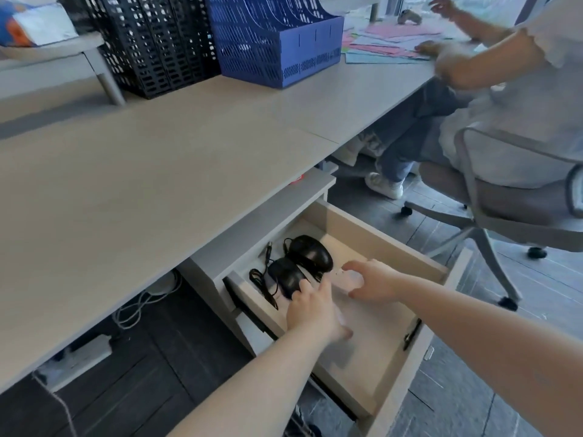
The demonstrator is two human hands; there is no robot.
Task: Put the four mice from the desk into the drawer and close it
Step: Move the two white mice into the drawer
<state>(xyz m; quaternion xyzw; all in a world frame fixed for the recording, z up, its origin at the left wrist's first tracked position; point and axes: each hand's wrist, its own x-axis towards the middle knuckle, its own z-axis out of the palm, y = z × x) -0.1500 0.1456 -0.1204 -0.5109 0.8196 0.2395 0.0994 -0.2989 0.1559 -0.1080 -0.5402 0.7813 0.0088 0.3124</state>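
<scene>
The pale grey desk carries a black mesh file rack and a blue one side by side at its back edge, while the open drawer beneath holds two black mice with their cables.

Two mice in open drawer (far-left corner), drawer under desk, file racks on desk behind

An office — long desk, file racks, swivel chair.
</scene>
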